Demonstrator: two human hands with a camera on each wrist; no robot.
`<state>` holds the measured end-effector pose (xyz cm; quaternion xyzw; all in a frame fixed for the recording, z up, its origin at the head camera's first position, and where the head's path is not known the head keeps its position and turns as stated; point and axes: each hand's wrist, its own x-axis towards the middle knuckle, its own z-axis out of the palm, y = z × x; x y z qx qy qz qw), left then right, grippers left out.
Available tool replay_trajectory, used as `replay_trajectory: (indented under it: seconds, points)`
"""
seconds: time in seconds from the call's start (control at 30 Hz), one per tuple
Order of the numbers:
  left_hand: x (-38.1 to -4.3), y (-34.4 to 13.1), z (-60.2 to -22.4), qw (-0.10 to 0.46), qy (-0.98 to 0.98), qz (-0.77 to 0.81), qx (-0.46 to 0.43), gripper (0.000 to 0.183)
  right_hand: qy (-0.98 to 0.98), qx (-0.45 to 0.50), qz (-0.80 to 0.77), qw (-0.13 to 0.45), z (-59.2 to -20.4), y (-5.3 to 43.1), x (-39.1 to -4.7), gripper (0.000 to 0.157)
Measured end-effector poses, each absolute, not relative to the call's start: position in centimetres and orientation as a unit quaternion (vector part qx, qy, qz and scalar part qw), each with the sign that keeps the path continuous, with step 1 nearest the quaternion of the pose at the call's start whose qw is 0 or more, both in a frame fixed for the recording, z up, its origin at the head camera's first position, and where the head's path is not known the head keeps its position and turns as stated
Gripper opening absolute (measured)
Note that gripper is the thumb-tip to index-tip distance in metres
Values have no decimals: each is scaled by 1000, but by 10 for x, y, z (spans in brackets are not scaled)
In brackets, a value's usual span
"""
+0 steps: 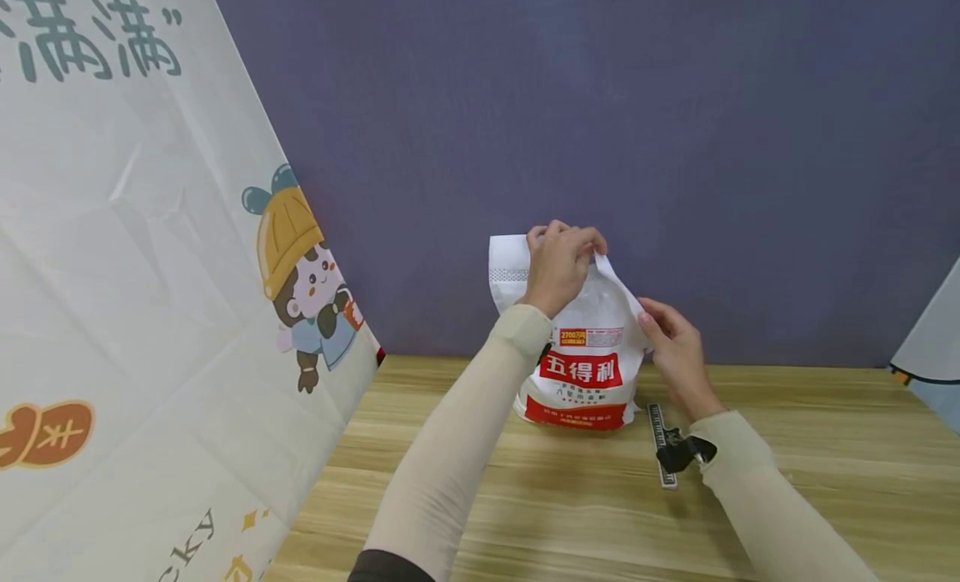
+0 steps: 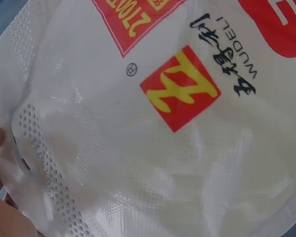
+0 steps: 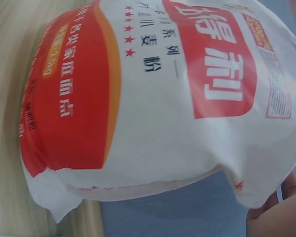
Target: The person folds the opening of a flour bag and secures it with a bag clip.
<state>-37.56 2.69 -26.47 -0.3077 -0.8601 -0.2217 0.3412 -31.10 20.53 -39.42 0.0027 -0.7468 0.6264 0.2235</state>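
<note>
A white and red flour bag point(image 1: 581, 369) stands upright at the back of the table. My left hand point(image 1: 558, 265) grips its top edge from above, fingers bent over the rim beside a perforated band. On the right side, my right hand point(image 1: 678, 357) pinches the bag's upper edge between thumb and fingers, drawing that corner outward. The left wrist view shows the bag's upper front point(image 2: 138, 163) close up, with fingertips at the perforated strip. In the right wrist view, the bag's bulging lower part point(image 3: 153, 123) rests on the wood, and part of my hand point(image 3: 281, 215) shows at the corner.
A narrow black and white strip point(image 1: 656, 419) lies on the wooden table point(image 1: 570, 507) right of the bag, partly covered by the right wrist's black device point(image 1: 675, 455). A dark blue-grey wall point(image 1: 600, 107) rises behind the bag. At left hangs a white printed sheet point(image 1: 150, 273).
</note>
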Motion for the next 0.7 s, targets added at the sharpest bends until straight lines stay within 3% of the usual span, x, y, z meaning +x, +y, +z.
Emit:
replay_trajectory:
  seconds: [0.47,0.7]
  points:
    - [-370,30,-265,331,-878,-139,-318,28,-753,-12,621,217,-389,198,-313,48]
    - [-356,36,-259,313,-895,4,-317,32,-756,-12,618,214,-389,197,-316,51]
